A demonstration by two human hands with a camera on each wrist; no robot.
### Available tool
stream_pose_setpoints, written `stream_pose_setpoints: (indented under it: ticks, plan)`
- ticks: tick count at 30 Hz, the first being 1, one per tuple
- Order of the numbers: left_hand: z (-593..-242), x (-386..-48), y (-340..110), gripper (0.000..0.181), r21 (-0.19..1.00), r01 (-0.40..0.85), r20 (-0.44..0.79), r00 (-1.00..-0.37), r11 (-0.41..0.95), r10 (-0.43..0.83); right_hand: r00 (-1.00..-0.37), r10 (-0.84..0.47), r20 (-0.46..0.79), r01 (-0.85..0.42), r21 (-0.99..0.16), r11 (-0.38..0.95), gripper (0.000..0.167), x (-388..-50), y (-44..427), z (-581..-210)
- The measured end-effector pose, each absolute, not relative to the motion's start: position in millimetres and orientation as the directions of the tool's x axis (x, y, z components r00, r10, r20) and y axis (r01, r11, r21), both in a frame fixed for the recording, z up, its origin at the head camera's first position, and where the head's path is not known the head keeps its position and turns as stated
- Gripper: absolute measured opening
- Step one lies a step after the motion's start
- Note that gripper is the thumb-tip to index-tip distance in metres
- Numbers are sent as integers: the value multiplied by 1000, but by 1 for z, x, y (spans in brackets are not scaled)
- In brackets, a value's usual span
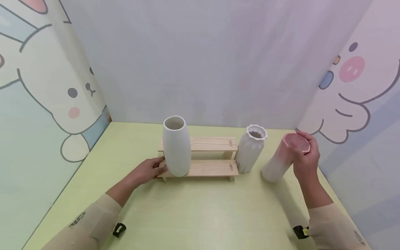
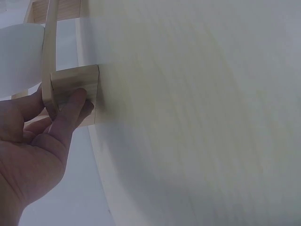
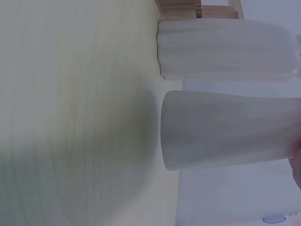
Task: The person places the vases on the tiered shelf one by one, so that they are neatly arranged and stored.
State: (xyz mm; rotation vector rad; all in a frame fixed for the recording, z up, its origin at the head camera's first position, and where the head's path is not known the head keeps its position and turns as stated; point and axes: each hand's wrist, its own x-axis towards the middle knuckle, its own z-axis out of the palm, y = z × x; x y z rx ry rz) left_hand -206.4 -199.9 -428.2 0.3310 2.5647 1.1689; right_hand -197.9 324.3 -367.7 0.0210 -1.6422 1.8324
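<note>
A two-tier wooden stand (image 1: pixel 212 168) sits on the table, and my left hand (image 1: pixel 151 170) grips the left end of its lower tier. In the left wrist view, the fingers (image 2: pixel 70 110) are curled round the board's end beside a leg. On that tier's left end stands a tall smooth white vase (image 1: pixel 177 152). My right hand (image 1: pixel 307 156) holds a pink-and-white vase (image 1: pixel 278 163) at its pink rim. Its white lower part (image 3: pixel 225 132) is close over the table; whether the base touches is unclear. Between it and the stand is a ribbed white vase (image 1: pixel 250 151) with a scalloped rim.
The pale yellow-green table (image 1: pixel 200 211) stretches in front of the stand. A grey curtain-like backdrop (image 1: pixel 200 62) rises behind it. Side panels with cartoon animals (image 1: pixel 56 83) flank the table. Small black devices (image 1: pixel 119 230) show near both sleeves.
</note>
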Motion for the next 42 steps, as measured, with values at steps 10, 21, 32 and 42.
stream_pose_setpoints:
  ticks: [10,21,32,42]
  plan:
    - [-427,-207,-201,59,768,91,-170,-926,634,338,-826,371,425,-432,-899,69,41,-179,315,-360]
    - [-429,-207,-201,60,773,62,-191,-926,631,326,-855,180,487,-509,-854,-108,37,-163,293,-349]
    - [-430,-208,-201,61,771,89,-173,-924,631,342,-843,96,529,-538,-830,-147,39,-165,274,-336]
    - [-427,-207,-201,61,756,87,-179,-926,649,332,-848,51,528,-529,-833,-160,40,-170,254,-327]
